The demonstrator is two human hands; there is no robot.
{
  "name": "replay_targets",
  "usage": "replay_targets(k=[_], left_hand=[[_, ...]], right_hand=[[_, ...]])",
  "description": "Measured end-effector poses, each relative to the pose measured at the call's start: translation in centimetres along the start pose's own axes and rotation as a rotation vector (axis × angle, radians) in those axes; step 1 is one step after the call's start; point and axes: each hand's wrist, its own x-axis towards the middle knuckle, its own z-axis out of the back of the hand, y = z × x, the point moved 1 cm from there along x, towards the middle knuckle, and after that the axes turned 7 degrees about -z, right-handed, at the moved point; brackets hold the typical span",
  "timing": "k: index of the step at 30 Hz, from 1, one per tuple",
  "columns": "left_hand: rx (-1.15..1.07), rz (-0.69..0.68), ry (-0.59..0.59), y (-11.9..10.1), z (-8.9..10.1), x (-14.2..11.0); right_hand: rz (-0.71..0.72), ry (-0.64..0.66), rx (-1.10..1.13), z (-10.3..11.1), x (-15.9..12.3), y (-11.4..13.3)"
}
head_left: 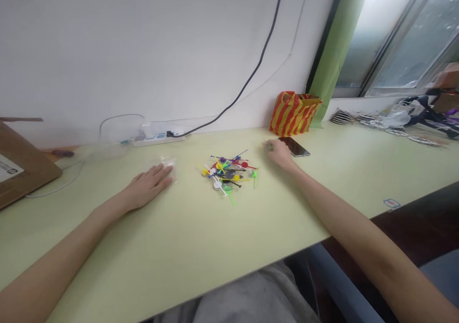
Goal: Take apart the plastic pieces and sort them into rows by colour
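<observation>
Tabletop [179, 251]: plastic pieces [230, 174] between hands [147, 188] [280, 154]

White wall [107, 46]; green curtain [335, 50]

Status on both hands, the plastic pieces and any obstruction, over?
Left hand open, touching clear plastic bag. Right hand curled, any hold blurred. Colourful plastic pieces heaped between. Possible obstacle: phone beside right hand.

Person, arms bare over the table [161, 256]. Left forearm [71, 256] slim and smooth in outline; right forearm [344, 222] likewise. Left hand [147, 188] and right hand [280, 155] ungloved. Below the table's near edge: grey clothing [251, 296], loosely creased; garment type unclear.
</observation>
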Motion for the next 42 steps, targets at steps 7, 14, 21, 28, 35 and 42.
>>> replay_targets(k=[7,14,21,28,35,42], left_hand=[[0.022,0.011,0.027,0.1,-0.2,0.1],[0.007,-0.016,0.016,0.1,-0.2,-0.1],[0.006,-0.018,0.007,-0.1,-0.1,0.0],[0.009,-0.032,-0.004,-0.2,-0.1,-0.1],[0.006,-0.036,-0.031,0.0,-0.1,0.0],[0.016,-0.028,0.023,0.0,-0.1,0.0]], right_hand=[[-0.221,0.079,1.066,1.3,0.3,2.0],[-0.250,0.336,1.316,2.3,-0.9,4.0],[-0.233,0.374,1.236,2.7,-1.4,4.5],[-0.064,0.420,1.026,3.1,-1.9,5.1],[0.009,0.260,0.834,4.5,-2.2,5.7],[0.099,0.090,0.820,5.8,-3.0,6.9]])
